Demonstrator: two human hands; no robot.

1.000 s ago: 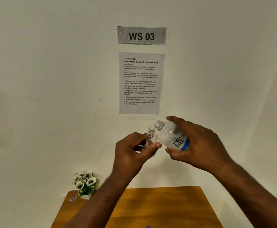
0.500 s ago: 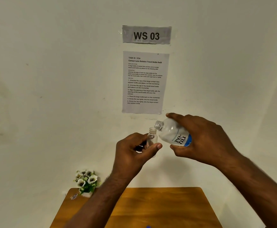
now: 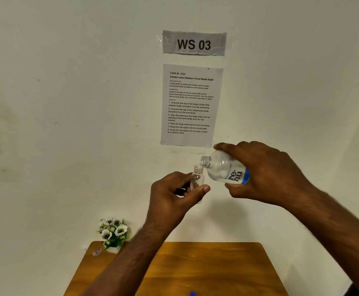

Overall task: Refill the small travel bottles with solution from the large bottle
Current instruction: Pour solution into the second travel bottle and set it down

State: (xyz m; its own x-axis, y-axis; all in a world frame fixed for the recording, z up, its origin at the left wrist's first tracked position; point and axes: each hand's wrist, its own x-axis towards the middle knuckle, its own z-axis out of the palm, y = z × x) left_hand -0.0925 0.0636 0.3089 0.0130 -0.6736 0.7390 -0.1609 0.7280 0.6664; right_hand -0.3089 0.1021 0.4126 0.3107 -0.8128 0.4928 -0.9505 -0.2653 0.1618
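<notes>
Travel bottle (image 3: pixel 197 180) stood upright and uncapped in our left hand (image 3: pixel 174 197), the grip pinching it between thumb and curled fingers, held in the air above the wooden bench (image 3: pixel 206 268). Our right hand (image 3: pixel 266 174) wrapped its grip round the large bottle (image 3: pixel 225 169), fingers over the top and thumb beneath, tilting it so its open threaded neck pointed left and sat just above and beside the small bottle's mouth. We could not tell whether any liquid was flowing. On the wall (image 3: pixel 67 103) behind hung a "WS 03" sign (image 3: pixel 194 43) and a printed task sheet (image 3: pixel 190 105). A small pot of white flowers (image 3: pixel 112 233) stood at the bench's far left corner.
</notes>
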